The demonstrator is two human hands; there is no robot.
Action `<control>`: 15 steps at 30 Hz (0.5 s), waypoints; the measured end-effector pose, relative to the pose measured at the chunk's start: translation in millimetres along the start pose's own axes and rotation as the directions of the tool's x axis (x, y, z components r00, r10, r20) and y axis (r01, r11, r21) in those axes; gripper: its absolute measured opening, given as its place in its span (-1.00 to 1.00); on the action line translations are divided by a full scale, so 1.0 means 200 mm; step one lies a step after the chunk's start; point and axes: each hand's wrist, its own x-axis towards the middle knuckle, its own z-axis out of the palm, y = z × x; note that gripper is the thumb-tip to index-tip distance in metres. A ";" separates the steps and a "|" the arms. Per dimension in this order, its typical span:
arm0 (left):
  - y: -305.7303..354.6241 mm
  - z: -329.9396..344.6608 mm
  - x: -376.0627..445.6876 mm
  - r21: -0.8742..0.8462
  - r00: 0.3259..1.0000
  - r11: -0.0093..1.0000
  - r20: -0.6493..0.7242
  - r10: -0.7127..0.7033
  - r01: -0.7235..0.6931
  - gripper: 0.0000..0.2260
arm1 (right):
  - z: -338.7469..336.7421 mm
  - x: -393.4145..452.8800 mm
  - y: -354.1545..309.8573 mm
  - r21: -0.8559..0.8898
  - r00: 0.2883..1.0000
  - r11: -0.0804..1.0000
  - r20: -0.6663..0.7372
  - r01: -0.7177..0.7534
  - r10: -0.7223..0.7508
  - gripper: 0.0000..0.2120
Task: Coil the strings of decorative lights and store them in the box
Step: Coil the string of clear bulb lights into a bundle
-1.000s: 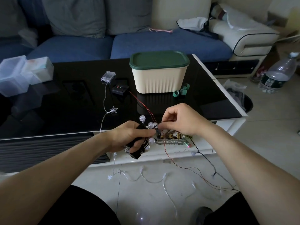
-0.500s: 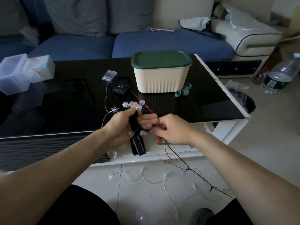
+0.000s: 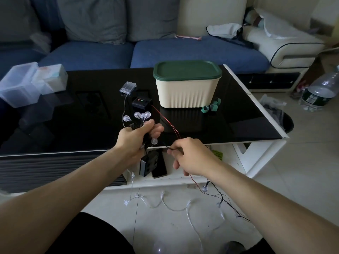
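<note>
On the floor tiles nearest the person, a clear light string (image 3: 170, 206) with a small star lies in loose loops, and a dark wire with bulbs (image 3: 222, 199) trails off to the right. Above it, the right hand (image 3: 190, 156) pinches that dark wire between thumb and fingers — the strand runs taut to the left hand (image 3: 135, 138). The left hand grips a coiled bundle of bulbs (image 3: 141, 116), round clear bulbs sticking up above its fist, with a black battery pack (image 3: 148, 162) hanging beneath. Farther back on the black table (image 3: 238, 125) sit a black control box (image 3: 140, 102), a clear battery case (image 3: 128, 87) and — lid closed — the cream box (image 3: 187, 88) with its green lid (image 3: 187, 69).
</note>
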 end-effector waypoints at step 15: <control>-0.06 0.03 -0.05 0.392 0.950 0.915 0.240 -0.202 0.096 -0.72 | -0.03 0.00 -0.02 -0.228 0.953 0.940 -0.106 0.255 -0.284 -0.92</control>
